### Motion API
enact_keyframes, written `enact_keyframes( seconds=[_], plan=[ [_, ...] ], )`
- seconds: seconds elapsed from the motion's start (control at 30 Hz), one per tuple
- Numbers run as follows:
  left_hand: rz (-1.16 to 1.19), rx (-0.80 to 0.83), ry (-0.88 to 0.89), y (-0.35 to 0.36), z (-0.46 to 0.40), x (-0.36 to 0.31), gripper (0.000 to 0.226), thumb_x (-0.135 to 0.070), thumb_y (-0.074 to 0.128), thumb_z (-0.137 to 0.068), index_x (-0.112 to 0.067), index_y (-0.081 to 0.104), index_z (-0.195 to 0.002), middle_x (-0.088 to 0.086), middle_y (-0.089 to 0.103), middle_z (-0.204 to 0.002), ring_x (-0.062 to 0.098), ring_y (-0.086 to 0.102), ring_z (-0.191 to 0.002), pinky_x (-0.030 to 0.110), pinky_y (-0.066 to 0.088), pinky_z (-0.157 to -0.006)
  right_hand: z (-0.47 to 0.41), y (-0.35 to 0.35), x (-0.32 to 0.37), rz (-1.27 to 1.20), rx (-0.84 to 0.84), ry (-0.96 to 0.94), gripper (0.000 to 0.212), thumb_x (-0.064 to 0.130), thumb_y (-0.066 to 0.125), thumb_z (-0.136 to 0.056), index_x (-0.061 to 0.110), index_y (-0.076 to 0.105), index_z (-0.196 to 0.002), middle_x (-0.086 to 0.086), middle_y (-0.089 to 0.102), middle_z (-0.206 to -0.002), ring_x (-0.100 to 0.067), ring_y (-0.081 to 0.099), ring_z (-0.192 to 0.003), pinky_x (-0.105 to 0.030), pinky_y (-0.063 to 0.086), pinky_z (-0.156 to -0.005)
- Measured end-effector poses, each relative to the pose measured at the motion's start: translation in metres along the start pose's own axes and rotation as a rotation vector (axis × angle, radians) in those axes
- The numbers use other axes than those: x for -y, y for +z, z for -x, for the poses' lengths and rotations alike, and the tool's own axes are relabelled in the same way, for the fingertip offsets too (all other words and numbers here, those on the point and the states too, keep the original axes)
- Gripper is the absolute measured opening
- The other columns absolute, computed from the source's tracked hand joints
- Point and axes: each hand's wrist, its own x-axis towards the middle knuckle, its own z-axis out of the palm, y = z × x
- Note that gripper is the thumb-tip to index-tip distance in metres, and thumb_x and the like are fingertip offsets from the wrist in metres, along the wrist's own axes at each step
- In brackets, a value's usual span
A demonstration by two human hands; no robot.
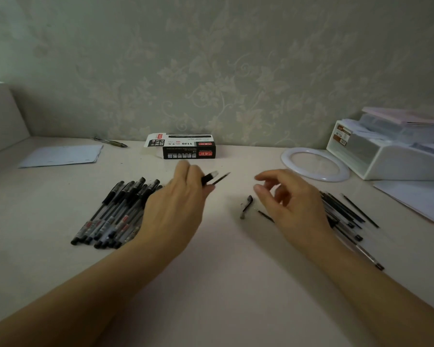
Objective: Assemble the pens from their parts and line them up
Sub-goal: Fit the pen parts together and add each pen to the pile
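— While the left hand [178,204] curls over the worktop [223,271], what is it gripping?

— A pen part [212,178], pinched between thumb and fingers: a dark grip section with a pale end and a thin dark refill tip poking out past it. Its long axis runs from the fingers up and to the right, tip toward the wall.

— And the right hand [293,199]?

— Half open, fingers loosely bent, thumb and forefinger apart, holding nothing. It hovers just right of a loose cap [246,206] lying on the worktop (clip end toward the far side), with a short dark refill [266,216] just beside its palm.

— Where are the finished ones?

— The assembled pens [115,211] lie side by side left of the left hand, partly under its wrist, caps toward the far right, tails toward the near left. Loose barrels and refills [346,214] lie in a pile behind the right hand.
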Motion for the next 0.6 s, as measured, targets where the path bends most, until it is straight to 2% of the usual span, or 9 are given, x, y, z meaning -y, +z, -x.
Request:
enact_keyframes(
  seconds=[0.1, 0.17, 0.23, 0.27, 0.33, 0.37, 0.43, 0.5, 0.6],
  plan=[
    [0.172, -0.084, 0.141, -0.01, 0.002, -0.014, 0.031, -0.042, 0.041, -0.094, -0.013, 0.053, -0.089, -0.001, 0.054, -0.081, 0.018, 0.049, -0.05, 0.028, 0.03, -0.035, 0.007, 0.012, 0.011, -0.26, 0.193, 0.115, 0.014, 0.022, 0.073, -0.086, 0.032, 0.071, -0.096, 0.009, 0.069, -0.08, -0.016, 0.06, -0.064, -0.015, 0.047, -0.06],
    [0.241, -0.062, 0.186, -0.011, 0.005, -0.019, 0.03, -0.043, 0.043, -0.093, -0.016, 0.055, -0.089, -0.005, 0.059, -0.078, 0.016, 0.053, -0.053, 0.03, 0.037, -0.038, 0.011, 0.017, 0.015, -0.379, 0.292, 0.15, 0.012, 0.023, 0.074, -0.086, 0.031, 0.073, -0.093, 0.007, 0.071, -0.083, -0.028, 0.063, -0.072, -0.028, 0.052, -0.066],
    [0.327, -0.021, 0.176, -0.011, 0.007, -0.02, 0.022, -0.041, 0.049, -0.09, -0.019, 0.054, -0.09, -0.008, 0.061, -0.077, 0.015, 0.052, -0.056, 0.032, 0.039, -0.043, 0.013, 0.019, 0.018, -0.501, 0.349, 0.177, 0.009, 0.022, 0.073, -0.086, 0.028, 0.075, -0.092, 0.002, 0.074, -0.086, -0.032, 0.066, -0.077, -0.036, 0.055, -0.072],
    [0.352, -0.014, 0.166, -0.01, 0.007, -0.02, 0.021, -0.04, 0.052, -0.089, -0.019, 0.054, -0.09, -0.009, 0.062, -0.076, 0.014, 0.048, -0.055, 0.032, 0.038, -0.044, 0.013, 0.019, 0.018, -0.541, 0.366, 0.183, 0.009, 0.019, 0.073, -0.086, 0.026, 0.076, -0.091, 0.001, 0.074, -0.085, -0.027, 0.067, -0.074, -0.032, 0.058, -0.069],
    [0.366, -0.028, 0.163, -0.009, 0.008, -0.019, 0.022, -0.04, 0.053, -0.091, -0.017, 0.054, -0.092, -0.009, 0.062, -0.074, 0.01, 0.039, -0.054, 0.031, 0.038, -0.045, 0.013, 0.017, 0.018, -0.587, 0.384, 0.179, 0.015, 0.011, 0.071, -0.087, 0.024, 0.076, -0.091, 0.002, 0.074, -0.082, -0.009, 0.064, -0.066, -0.019, 0.052, -0.063],
    [0.375, -0.022, 0.158, -0.009, 0.008, -0.018, 0.024, -0.041, 0.052, -0.093, -0.016, 0.054, -0.093, -0.008, 0.063, -0.074, 0.009, 0.038, -0.054, 0.031, 0.039, -0.045, 0.013, 0.016, 0.018, -0.605, 0.382, 0.185, 0.017, 0.009, 0.071, -0.087, 0.024, 0.077, -0.092, 0.001, 0.074, -0.081, -0.006, 0.062, -0.064, -0.016, 0.05, -0.062],
    [0.393, 0.001, 0.136, -0.008, 0.007, -0.017, 0.033, -0.046, 0.041, -0.093, -0.015, 0.054, -0.096, -0.006, 0.065, -0.078, 0.01, 0.041, -0.056, 0.033, 0.042, -0.047, 0.011, 0.014, 0.017, -0.648, 0.357, 0.217, 0.015, 0.012, 0.071, -0.087, 0.023, 0.078, -0.095, -0.003, 0.074, -0.08, -0.008, 0.06, -0.063, -0.017, 0.049, -0.062],
    [0.396, 0.016, 0.129, -0.008, 0.007, -0.015, 0.041, -0.05, 0.032, -0.091, -0.015, 0.053, -0.097, -0.005, 0.065, -0.079, 0.011, 0.044, -0.056, 0.034, 0.044, -0.046, 0.009, 0.013, 0.018, -0.7, 0.341, 0.262, 0.011, 0.024, 0.071, -0.084, 0.021, 0.078, -0.093, -0.005, 0.073, -0.081, -0.012, 0.057, -0.064, -0.023, 0.05, -0.065],
    [0.38, 0.041, 0.138, -0.006, 0.008, -0.014, 0.035, -0.049, 0.035, -0.093, -0.018, 0.051, -0.097, -0.007, 0.065, -0.08, 0.013, 0.048, -0.056, 0.036, 0.046, -0.046, 0.007, 0.014, 0.018, -0.805, 0.273, 0.356, 0.012, 0.027, 0.067, -0.083, 0.018, 0.075, -0.087, -0.006, 0.071, -0.077, -0.013, 0.057, -0.061, -0.024, 0.051, -0.064]
  ],
)
